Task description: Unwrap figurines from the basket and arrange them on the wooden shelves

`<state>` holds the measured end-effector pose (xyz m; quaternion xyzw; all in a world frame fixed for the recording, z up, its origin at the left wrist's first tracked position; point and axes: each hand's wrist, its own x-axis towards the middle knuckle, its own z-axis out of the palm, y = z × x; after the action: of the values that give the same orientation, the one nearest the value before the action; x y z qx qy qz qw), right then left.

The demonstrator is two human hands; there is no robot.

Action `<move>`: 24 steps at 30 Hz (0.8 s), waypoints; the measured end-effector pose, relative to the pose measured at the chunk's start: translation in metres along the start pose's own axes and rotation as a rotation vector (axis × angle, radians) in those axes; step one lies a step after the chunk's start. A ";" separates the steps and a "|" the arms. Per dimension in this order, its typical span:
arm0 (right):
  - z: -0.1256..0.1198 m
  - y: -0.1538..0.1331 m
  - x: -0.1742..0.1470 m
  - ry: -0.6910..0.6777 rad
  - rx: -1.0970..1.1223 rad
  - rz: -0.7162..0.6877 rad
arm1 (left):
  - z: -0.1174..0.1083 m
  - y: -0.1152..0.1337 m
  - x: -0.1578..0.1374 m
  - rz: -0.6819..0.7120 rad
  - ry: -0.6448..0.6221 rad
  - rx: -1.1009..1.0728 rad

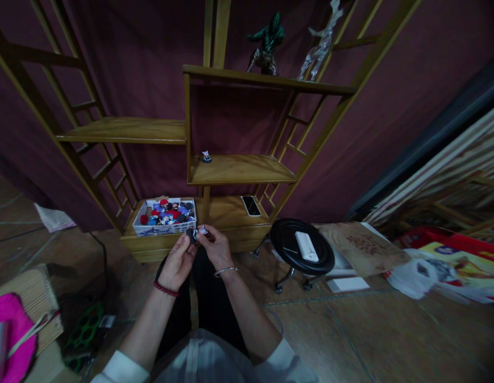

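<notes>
Both my hands meet over my lap, in front of the low shelf, around one small figurine [195, 234] with a dark round base and a whitish top. My left hand [178, 261] pinches the dark base between thumb and fingers. The fingertips of my right hand [217, 248] close on the pale upper part. Just beyond them, a white cardboard box [161, 230] full of small red, blue, purple and black figures stands on the bottom shelf. A similar small figurine [206, 157] stands upright at the left end of the middle shelf [242, 169].
A phone [251, 206] lies on the bottom shelf, right of the box. A black wheeled stool [282, 246] with a white box [307, 247] on it stands to the right. Two statues, one green [270, 40] and one clear [320, 42], occupy the upper shelf. Plastic bags [413, 277] lie at far right.
</notes>
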<state>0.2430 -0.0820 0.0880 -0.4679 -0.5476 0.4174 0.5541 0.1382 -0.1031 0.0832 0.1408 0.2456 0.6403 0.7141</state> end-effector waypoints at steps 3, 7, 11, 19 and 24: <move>-0.001 -0.001 0.000 -0.002 -0.006 0.001 | 0.000 -0.001 0.000 -0.001 0.004 -0.010; -0.001 -0.002 -0.001 -0.015 0.020 0.018 | -0.002 -0.002 0.001 -0.014 0.012 -0.027; -0.002 -0.001 -0.001 -0.011 0.036 0.034 | -0.004 -0.003 0.003 -0.027 0.003 -0.027; -0.003 -0.001 -0.001 -0.012 0.045 0.029 | -0.006 -0.004 0.004 -0.026 0.010 -0.022; -0.002 -0.001 -0.001 -0.009 0.054 0.044 | -0.006 -0.004 0.004 -0.028 0.016 -0.022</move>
<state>0.2453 -0.0835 0.0891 -0.4628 -0.5283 0.4463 0.5546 0.1382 -0.1002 0.0751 0.1243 0.2462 0.6339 0.7226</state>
